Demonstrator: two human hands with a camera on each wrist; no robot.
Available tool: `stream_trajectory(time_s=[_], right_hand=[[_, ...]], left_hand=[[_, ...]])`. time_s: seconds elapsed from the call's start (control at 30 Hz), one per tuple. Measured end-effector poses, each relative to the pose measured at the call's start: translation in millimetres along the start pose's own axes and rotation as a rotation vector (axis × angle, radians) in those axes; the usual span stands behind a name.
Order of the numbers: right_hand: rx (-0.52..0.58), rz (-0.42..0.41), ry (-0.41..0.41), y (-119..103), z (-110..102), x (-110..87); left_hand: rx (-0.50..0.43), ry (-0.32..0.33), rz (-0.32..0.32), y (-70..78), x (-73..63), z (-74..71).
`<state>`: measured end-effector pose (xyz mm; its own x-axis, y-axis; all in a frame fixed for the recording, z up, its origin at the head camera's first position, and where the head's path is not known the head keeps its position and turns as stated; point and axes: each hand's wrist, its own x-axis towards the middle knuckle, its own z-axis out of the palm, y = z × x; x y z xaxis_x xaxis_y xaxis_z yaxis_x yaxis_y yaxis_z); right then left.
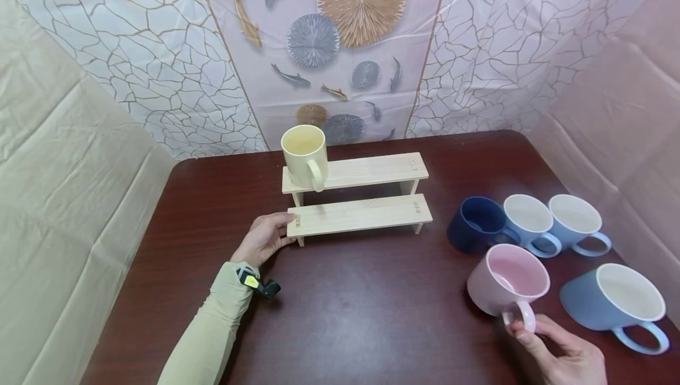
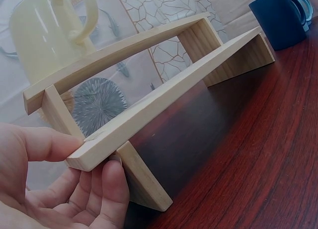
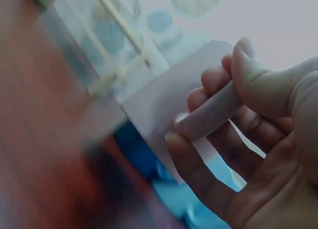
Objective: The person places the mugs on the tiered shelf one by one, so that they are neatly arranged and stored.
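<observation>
My left hand [image 1: 264, 237] pinches the left end of the lower shelf of a two-step wooden stand [image 1: 361, 215], thumb on top and fingers beneath, as the left wrist view shows. A pale yellow mug [image 1: 305, 157] stands upright on the left end of the upper shelf, its handle toward me. On the right side, my right hand [image 1: 563, 352] grips the handle of a pink mug [image 1: 491, 287]. That mug is tilted slightly, and its handle [image 3: 211, 114] lies between thumb and fingers in the blurred right wrist view.
A dark blue mug [image 1: 473, 225] and two light blue mugs, one in the middle [image 1: 527, 219] and one farther right [image 1: 575, 219], stand in a row behind the pink mug. Another blue mug [image 1: 589, 302] sits at the right edge. Patterned cloth [image 1: 313, 42] hangs behind the dark red table [image 1: 345, 314].
</observation>
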<state>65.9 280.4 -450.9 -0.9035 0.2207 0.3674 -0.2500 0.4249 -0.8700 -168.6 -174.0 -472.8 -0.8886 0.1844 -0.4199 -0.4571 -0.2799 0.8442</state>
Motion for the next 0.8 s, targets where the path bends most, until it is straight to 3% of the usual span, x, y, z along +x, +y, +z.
stream_trajectory(time_s=[0.07,0.13,0.37,0.53,0.8], right_hand=[[-0.123,0.042,-0.052,-10.9,5.9,6.1],[-0.126,0.057,-0.109,-19.9,14.0,14.1],[0.064,-0.049,-0.287,-43.1,48.0,56.3],[0.105,-0.073,-0.326,-55.3,69.0,81.0],[0.090,0.004,-0.309,-64.6,82.4,94.2]], left_hand=[[-0.002,0.012,0.000,-0.6,-0.8,-0.6],[-0.002,0.020,-0.002,-0.6,-1.1,-0.8],[-0.003,0.014,0.008,3.8,0.4,-0.3],[-0.007,0.009,0.008,5.1,1.9,-0.2],[-0.002,0.004,-0.005,1.3,2.3,0.6]])
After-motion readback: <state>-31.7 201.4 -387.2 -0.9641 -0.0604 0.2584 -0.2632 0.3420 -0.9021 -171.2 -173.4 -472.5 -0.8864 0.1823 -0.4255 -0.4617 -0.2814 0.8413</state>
